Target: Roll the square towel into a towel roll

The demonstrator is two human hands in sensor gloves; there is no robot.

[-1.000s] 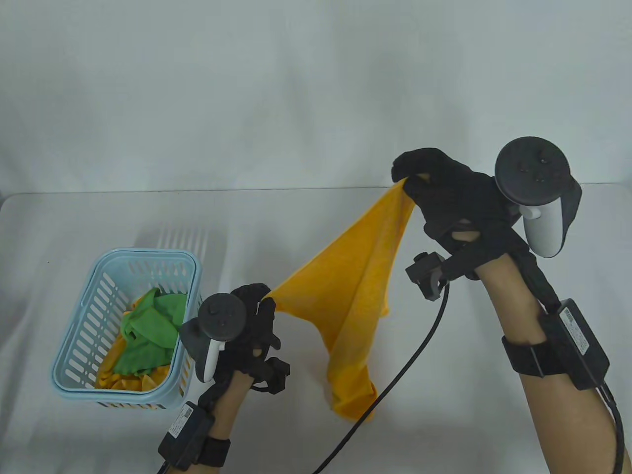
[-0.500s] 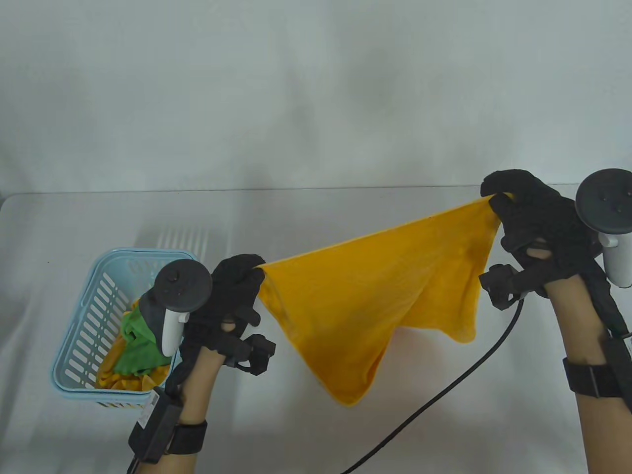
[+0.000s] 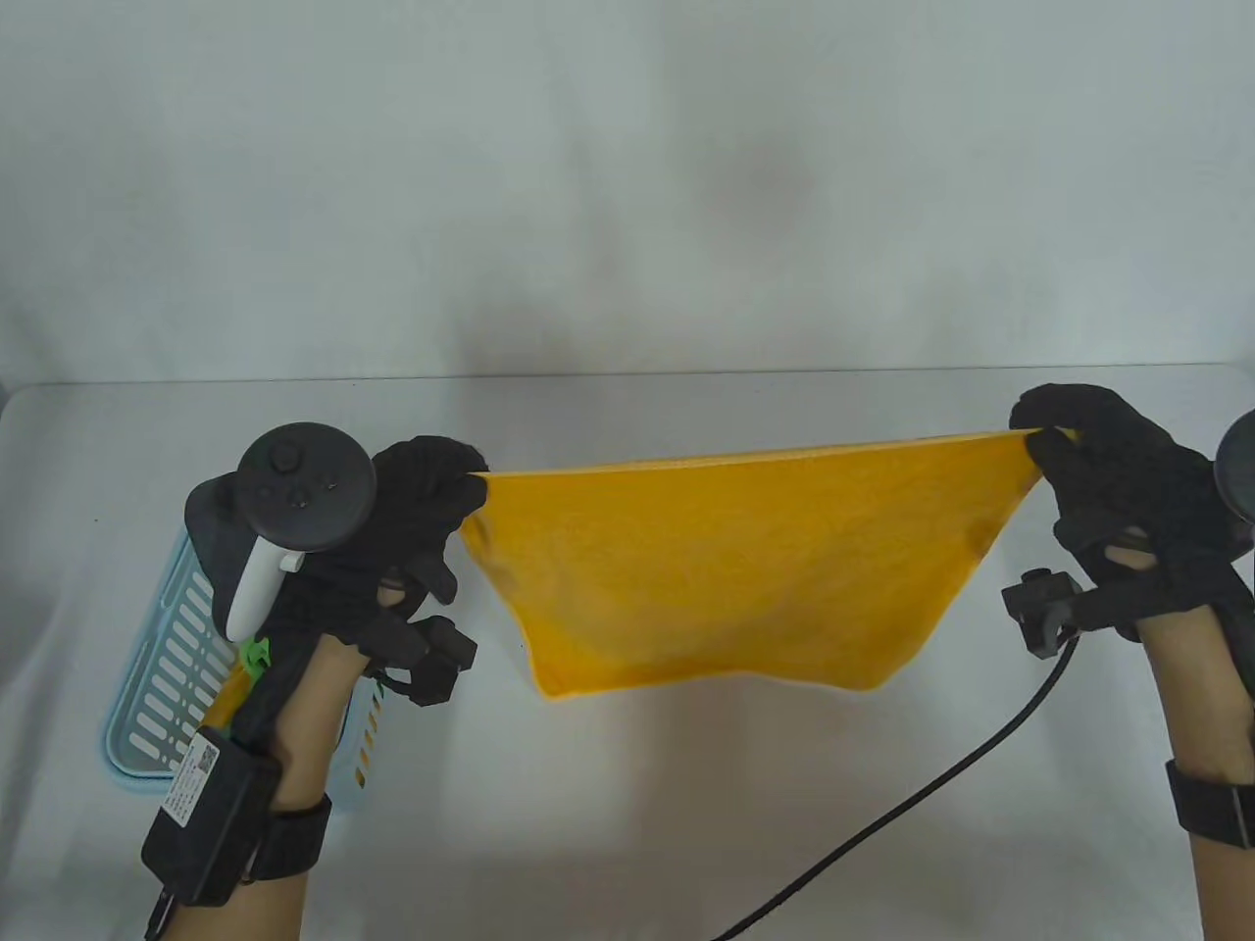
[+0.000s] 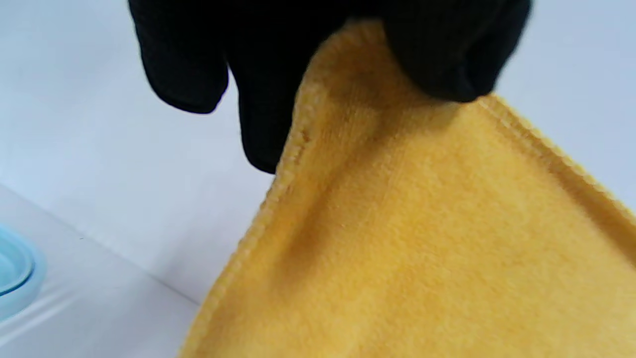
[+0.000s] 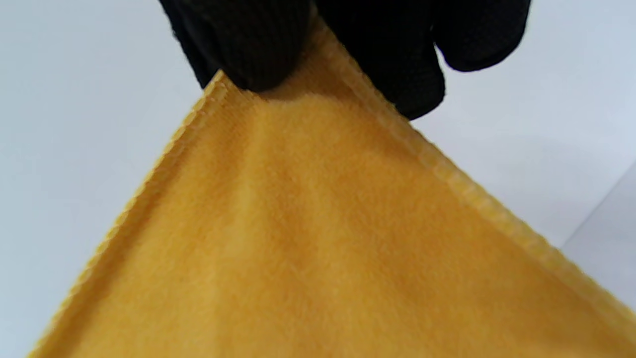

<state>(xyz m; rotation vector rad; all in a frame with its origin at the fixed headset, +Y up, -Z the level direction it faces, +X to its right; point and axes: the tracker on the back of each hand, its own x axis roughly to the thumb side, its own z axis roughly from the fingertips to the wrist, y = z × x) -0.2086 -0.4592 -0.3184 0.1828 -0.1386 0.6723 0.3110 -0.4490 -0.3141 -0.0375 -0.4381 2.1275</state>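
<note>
I see the yellow towel (image 3: 745,569) as soft, matt cloth with a fine fuzzy nap and a stitched, ribbed hem (image 5: 477,194). My gloves (image 4: 278,59) look like black knitted fabric, matt. The basket (image 3: 162,706) is pale blue moulded plastic, and the white table (image 3: 686,814) has a smooth, faintly glossy top.

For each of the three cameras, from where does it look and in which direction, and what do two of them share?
Table view: above the near edge, looking down at the table; shows the left hand, the right hand and both forearms holding the yellow towel spread, beside a blue basket.
Left wrist view: on the left wrist, looking along the fingers pinching one towel corner.
Right wrist view: on the right wrist; fingers pinch the other corner.
Shared: the towel appears in all views; the basket rim appears in the table and left wrist views.
</note>
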